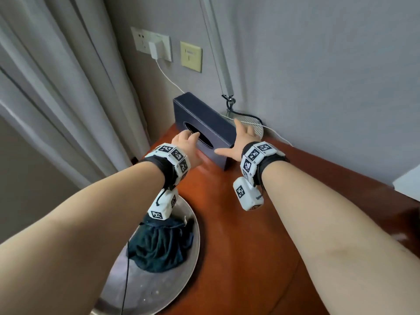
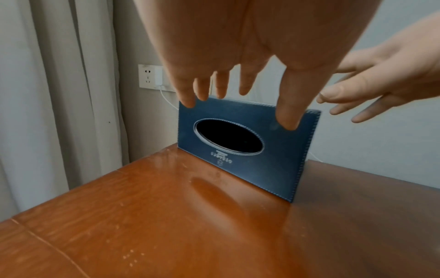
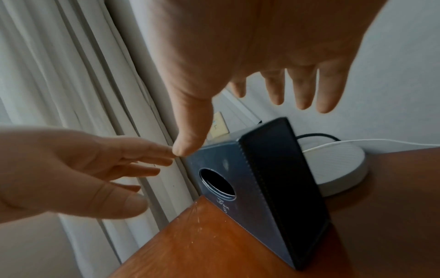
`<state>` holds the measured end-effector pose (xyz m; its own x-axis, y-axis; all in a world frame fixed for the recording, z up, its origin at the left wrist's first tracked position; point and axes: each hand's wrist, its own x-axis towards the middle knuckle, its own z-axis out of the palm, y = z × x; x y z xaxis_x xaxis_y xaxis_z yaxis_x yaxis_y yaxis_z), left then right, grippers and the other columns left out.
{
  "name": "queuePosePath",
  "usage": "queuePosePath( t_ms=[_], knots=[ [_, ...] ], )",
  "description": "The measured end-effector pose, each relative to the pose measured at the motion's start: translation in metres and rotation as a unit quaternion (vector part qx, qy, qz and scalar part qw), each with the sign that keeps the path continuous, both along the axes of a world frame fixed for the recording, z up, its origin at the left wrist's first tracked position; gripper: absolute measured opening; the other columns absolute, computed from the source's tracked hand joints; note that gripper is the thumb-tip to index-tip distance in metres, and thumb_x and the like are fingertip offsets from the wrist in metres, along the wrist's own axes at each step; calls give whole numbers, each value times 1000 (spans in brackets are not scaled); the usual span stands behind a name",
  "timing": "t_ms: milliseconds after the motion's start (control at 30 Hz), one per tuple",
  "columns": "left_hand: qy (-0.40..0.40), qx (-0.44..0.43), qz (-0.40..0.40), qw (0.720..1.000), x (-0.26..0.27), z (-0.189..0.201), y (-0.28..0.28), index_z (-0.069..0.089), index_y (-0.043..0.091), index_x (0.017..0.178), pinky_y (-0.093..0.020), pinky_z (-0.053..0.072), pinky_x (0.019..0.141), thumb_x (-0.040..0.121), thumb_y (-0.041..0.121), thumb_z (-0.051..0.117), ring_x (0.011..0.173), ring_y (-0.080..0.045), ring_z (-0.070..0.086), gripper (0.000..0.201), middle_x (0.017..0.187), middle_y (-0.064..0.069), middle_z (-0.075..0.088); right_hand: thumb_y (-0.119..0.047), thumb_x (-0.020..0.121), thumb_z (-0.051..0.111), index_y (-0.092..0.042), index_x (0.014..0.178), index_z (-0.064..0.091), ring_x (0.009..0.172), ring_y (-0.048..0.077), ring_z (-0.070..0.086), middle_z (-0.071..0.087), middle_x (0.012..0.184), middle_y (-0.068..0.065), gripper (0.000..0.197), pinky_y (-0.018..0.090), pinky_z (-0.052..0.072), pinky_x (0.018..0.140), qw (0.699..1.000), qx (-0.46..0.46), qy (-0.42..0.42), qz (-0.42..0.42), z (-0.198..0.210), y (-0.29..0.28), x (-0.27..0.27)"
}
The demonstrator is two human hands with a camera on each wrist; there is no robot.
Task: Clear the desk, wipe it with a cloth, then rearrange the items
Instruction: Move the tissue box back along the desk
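A dark blue tissue box (image 1: 204, 117) with an oval opening stands on its long side at the back corner of the reddish wooden desk (image 1: 250, 246). My left hand (image 1: 188, 138) hovers open in front of the box (image 2: 273, 156), fingers straight over its top left edge. My right hand (image 1: 236, 142) is open with spread fingers at the box's right end (image 3: 281, 184), thumb near the top corner. Whether either hand touches the box is unclear. A crumpled dark green cloth (image 1: 163, 244) lies on a round metal tray (image 1: 159, 285) at the desk's near left.
A white round lamp base (image 1: 255, 128) with a dark cord sits behind the box against the wall. A white charger (image 1: 159, 50) is plugged into the wall socket, its cable running down behind the box. Curtains (image 1: 56, 98) hang left of the desk.
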<state>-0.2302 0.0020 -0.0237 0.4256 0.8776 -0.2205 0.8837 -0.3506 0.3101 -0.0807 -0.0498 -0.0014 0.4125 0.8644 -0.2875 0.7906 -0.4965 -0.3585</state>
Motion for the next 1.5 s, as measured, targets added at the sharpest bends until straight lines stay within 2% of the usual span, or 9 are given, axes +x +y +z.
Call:
queuePosePath(
  t_ms=[200,467,600,667,767,933,1100,1367,1500],
  knots=[
    [19,-10,-17,1000,-8,-13,40,18,24,149,-39,22,117,83,29,63,144,-25,14,80,156,-4,15,-45,77,70,-23,150,2,134,33,26,22,148,15,102,40,34,105,996,-35,-84,-4,-25,39,-9],
    [50,46,-44,997,5,-16,54,19,13,147,-39,20,118,75,29,74,146,-26,8,92,156,-8,9,-26,74,76,-16,144,21,133,29,31,25,141,11,90,42,39,101,998,-40,-50,-23,-25,12,17],
    [-8,95,-62,993,8,-10,58,33,9,134,-40,28,113,65,20,81,137,-28,25,85,147,-10,27,-24,70,80,-20,144,21,131,27,31,28,139,10,94,39,38,101,994,-76,-78,5,-21,-32,54],
    [-15,38,-70,997,15,-7,56,32,12,136,-39,33,108,63,16,82,129,-29,37,88,139,-10,37,-22,69,80,-23,143,22,128,27,32,29,138,8,94,37,37,101,994,-77,-73,14,-22,-52,69],
    [-21,-94,-98,991,28,-8,47,22,18,144,-39,41,101,66,10,81,119,-32,50,99,133,-13,46,-15,71,77,-28,143,24,128,27,34,26,139,7,90,35,34,106,999,-45,-18,-18,-28,-74,83],
    [-94,-114,-68,987,31,-15,34,22,19,144,-30,40,88,68,7,81,104,-25,52,97,130,-12,50,-6,72,78,-21,148,13,132,22,39,32,146,7,102,27,30,106,971,77,165,-158,-46,-100,94],
    [-172,-195,-14,966,31,-38,20,19,17,148,-22,34,94,70,4,79,128,-23,46,99,138,-5,48,-12,77,76,-17,148,17,127,20,46,48,139,4,92,18,31,93,938,88,229,-245,-67,-121,98],
    [-181,-192,-38,964,60,-40,-7,32,13,143,-20,33,94,75,5,76,127,-22,47,82,133,-6,52,-27,82,70,-11,135,48,105,13,53,58,127,2,60,10,38,77,955,24,185,-229,-70,-149,117],
    [-206,-194,-66,957,99,-24,-32,38,14,140,-22,35,95,83,17,70,125,-24,50,66,131,-8,55,-37,88,60,-6,136,41,120,24,51,52,133,5,60,25,37,91,943,58,169,-279,-54,-187,145]
  ],
)
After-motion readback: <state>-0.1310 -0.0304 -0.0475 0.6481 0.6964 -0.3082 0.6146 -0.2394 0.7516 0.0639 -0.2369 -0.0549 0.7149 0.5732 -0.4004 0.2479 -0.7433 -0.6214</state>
